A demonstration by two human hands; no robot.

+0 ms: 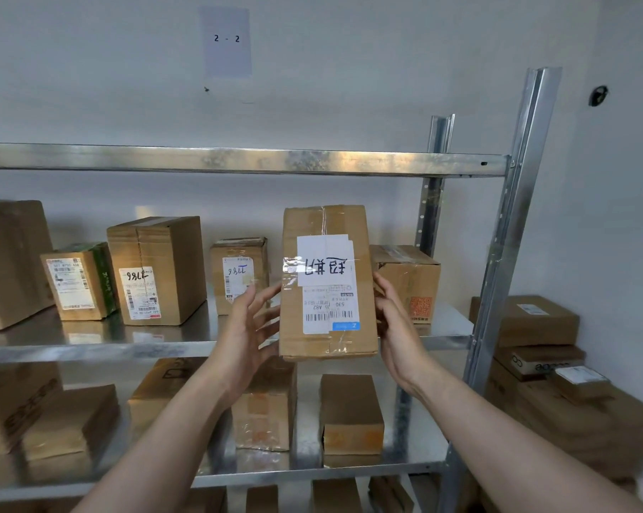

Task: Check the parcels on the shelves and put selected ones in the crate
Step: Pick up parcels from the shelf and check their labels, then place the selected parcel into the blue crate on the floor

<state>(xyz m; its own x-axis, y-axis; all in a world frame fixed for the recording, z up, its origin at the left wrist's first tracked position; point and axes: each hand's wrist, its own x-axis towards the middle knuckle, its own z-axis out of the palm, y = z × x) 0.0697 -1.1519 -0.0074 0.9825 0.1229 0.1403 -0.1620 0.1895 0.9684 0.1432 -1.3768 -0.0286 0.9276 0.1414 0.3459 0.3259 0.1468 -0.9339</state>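
"Starting from the left: my left hand [251, 327] is lying against the left side of the tall parcel [327, 283], fingers spread and nearly straight, pressing rather than curling."

"And the other one?"

"My right hand [396, 320] is gripping the right side, thumb along the front edge. The other fingers are going behind the cardboard, where I cannot see them. The parcel is hanging between my palms, just in front of the middle shelf [90, 351]."

"Are you managing to read it?"

"Barely. The shipping label [329, 305] is facing me upside down, so I am thinking it wants a half turn, both palms squeezing evenly, since the left one is only pressing and the tape looks slick."

"What is crowding you?"

"On the shelf a big carton [9, 261] is standing far left, then a green-taped parcel [79, 283], a carton with a handwritten number [157, 268], and a small parcel [238, 272] just behind my left fingers. The box with the orange code [408, 283] is sitting close behind my right hand, then come the steel upright [505, 235] and a stack of flat boxes [534, 327]. Turning toward myself, clear of that box and the shelf edge, seems safest. The crate is not showing anywhere."
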